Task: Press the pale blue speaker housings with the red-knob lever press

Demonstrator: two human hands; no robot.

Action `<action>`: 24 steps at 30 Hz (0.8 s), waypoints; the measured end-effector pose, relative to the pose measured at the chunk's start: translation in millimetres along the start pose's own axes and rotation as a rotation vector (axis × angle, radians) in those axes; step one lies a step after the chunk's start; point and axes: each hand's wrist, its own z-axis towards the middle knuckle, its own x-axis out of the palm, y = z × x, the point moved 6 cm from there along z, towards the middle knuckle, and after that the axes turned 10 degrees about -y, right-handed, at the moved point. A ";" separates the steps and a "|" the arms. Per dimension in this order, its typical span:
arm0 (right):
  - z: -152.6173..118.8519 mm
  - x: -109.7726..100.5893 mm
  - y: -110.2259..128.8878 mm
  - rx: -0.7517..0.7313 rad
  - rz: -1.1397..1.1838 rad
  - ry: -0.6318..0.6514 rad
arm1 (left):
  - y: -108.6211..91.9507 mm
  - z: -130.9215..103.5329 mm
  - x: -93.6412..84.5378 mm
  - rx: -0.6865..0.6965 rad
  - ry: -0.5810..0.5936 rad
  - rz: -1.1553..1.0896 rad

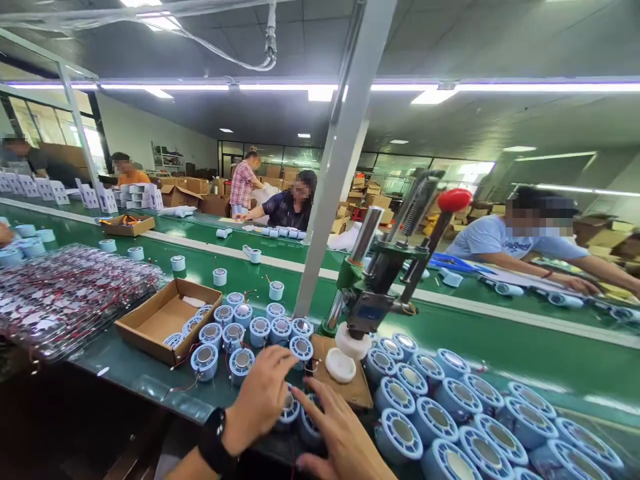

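My left hand [263, 383], with a black band at the wrist, has its fingers bent together at the lower edge of a light blue round housing [301, 348] with a silver disc in its top. Whether that housing is lifted off the table cannot be told. My right hand [337, 427] has its fingers spread above another blue housing [287, 408], partly hidden between the hands. Just ahead stands a green hand press [373, 310] with a red-knobbed lever. Under its white pressing head [353, 341], a white round holder [341, 366] sits on a brown board [357, 395].
Many similar housings [435, 417] crowd the right side. At left are an open cardboard box [155, 323] with blue rings and a stack of clear trays [75, 300] with red wires. A grey post [333, 153] rises beside the press. Co-workers sit across the green conveyor [500, 327].
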 end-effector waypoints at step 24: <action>-118.4 -77.7 -15.0 0.096 -0.293 -0.840 | 63.2 79.6 -11.6 -0.059 0.147 0.583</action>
